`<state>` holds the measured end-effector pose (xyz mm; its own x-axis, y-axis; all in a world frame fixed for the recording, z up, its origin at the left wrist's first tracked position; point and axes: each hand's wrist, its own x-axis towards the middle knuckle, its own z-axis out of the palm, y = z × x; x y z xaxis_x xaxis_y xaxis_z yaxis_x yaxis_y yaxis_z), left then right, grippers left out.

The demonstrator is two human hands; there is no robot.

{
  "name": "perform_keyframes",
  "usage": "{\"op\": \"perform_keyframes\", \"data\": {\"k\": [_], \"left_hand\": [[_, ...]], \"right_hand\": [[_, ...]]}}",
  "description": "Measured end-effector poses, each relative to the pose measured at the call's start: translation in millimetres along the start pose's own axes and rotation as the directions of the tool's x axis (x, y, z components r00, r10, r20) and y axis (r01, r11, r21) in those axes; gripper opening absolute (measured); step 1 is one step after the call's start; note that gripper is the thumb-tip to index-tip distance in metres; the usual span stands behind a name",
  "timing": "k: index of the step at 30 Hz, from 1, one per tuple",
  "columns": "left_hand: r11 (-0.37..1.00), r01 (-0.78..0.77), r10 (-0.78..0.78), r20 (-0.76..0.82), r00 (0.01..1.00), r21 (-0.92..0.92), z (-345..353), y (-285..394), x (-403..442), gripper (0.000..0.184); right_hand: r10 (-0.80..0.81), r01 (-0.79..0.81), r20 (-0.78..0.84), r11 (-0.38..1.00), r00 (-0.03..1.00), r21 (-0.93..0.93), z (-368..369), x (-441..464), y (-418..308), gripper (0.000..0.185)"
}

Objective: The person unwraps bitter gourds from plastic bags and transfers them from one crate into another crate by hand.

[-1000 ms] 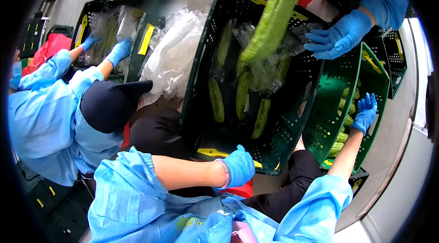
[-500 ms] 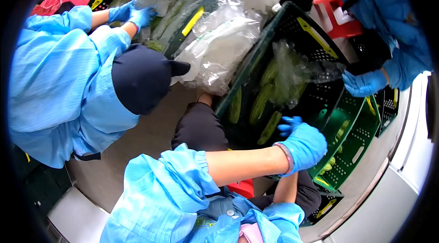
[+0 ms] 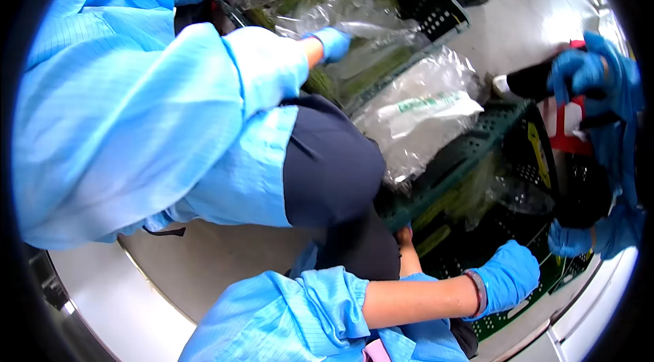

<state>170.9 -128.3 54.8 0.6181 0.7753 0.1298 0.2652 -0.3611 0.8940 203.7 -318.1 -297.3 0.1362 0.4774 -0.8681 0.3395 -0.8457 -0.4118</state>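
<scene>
My left hand (image 3: pixel 507 277), in a blue glove with a band at the wrist, is closed in a fist at the near side of the dark green crate (image 3: pixel 463 157); what it holds, if anything, is hidden. Long green vegetables, like cucumbers (image 3: pixel 436 215), lie in that crate, partly under a clear plastic bag (image 3: pixel 521 195). Of my right arm, a bare forearm (image 3: pixel 409 256) seems to show beside the crate; the fingers cannot be made out.
A co-worker's gloved hand (image 3: pixel 330 43) rests on plastic film over green vegetables in another crate (image 3: pixel 436 7). The co-worker's dark cap (image 3: pixel 334 171) is close on my left. A stack of clear bags (image 3: pixel 422 106) lies between the crates. Another person's gloved hand (image 3: pixel 571 239) is at the right.
My view has swung left, so the crates and people appear shifted right and the left co-worker larger. My left hand remains closed; my right hand's blue fingers, visible before, are now hidden.
</scene>
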Motion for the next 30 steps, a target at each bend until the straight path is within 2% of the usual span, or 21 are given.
{"op": "perform_keyframes", "data": {"k": [1, 2, 4, 7, 16, 17, 19, 21, 22, 24, 27, 29, 30], "left_hand": [[1.000, -0.004, 0.003, -0.059, 0.998, -0.029, -5.5, -3.9, -2.2, 0.011], [0.999, 0.028, -0.028, 0.002, 1.000, -0.016, -6.8, -6.2, -1.1, 0.011], [0.997, 0.054, -0.053, -0.028, 0.998, 0.047, -11.0, -10.4, -1.2, 0.011], [0.998, 0.057, -0.058, -0.062, 0.996, -0.009, -16.2, -20.4, 0.7, 0.011], [0.995, 0.088, -0.089, -0.010, 0.996, -0.053, -23.7, -26.1, 4.5, 0.017], [0.994, 0.093, -0.087, 0.095, 0.992, -0.065, -28.3, -28.5, 7.4, 0.019], [0.994, 0.094, -0.089, 0.090, 0.992, -0.061, -27.1, -28.2, 8.6, 0.019], [0.995, 0.087, -0.085, 0.039, 0.996, -0.049, -24.0, -27.6, 9.5, 0.020], [0.996, 0.083, -0.083, 0.012, 0.997, -0.040, -22.0, -26.2, 9.9, 0.020], [0.996, 0.082, -0.083, -0.048, 0.995, -0.024, -18.8, -24.7, 10.7, 0.021], [0.997, 0.078, -0.074, -0.173, 0.982, 0.015, -13.5, -21.8, 14.3, 0.022], [0.995, 0.096, -0.090, -0.178, 0.980, 0.024, -21.2, -22.2, 16.8, 0.023], [0.994, 0.108, -0.106, -0.081, 0.991, 0.027, -26.6, -24.5, 18.7, 0.030]], "right_hand": [[0.019, -0.019, 0.013, 1.000, 1.000, -0.013, -1.5, -4.1, -2.7, 0.048], [0.039, -0.038, 0.024, 0.999, 0.999, -0.025, -3.0, -8.3, -6.9, 0.048], [0.066, -0.065, 0.043, 0.997, 0.997, -0.035, -5.9, -12.7, -15.3, 0.047], [0.098, -0.093, 0.067, 0.994, 0.993, -0.065, -12.3, -17.3, -21.9, 0.047], [0.101, -0.092, 0.083, 0.990, 0.991, -0.110, -46.5, -24.4, -66.7, 0.045], [0.110, -0.101, 0.069, 0.987, 0.992, -0.123, -51.0, -28.7, -65.8, 0.045], [0.113, -0.112, 0.240, 0.994, 0.964, -0.017, -82.3, -73.9, -86.1, 0.046], [0.351, -0.255, 0.234, 0.897, 0.906, -0.361, -105.8, -97.9, -104.7, 0.047], [0.363, -0.254, 0.224, 0.880, 0.904, -0.401, -120.9, -113.2, -107.6, 0.048], [0.268, -0.188, 0.169, 0.906, 0.949, -0.379, -146.3, -134.4, -110.5, 0.050], [-0.064, 0.064, 0.009, 0.972, 0.998, -0.225, -168.2, -142.5, -107.4, 0.054], [-0.239, 0.223, -0.079, 0.961, 0.968, -0.165, -174.2, -138.7, -110.9, 0.056], [-0.301, 0.286, -0.107, 0.948, 0.948, -0.138, -178.9, -137.5, -112.5, 0.057]]}}
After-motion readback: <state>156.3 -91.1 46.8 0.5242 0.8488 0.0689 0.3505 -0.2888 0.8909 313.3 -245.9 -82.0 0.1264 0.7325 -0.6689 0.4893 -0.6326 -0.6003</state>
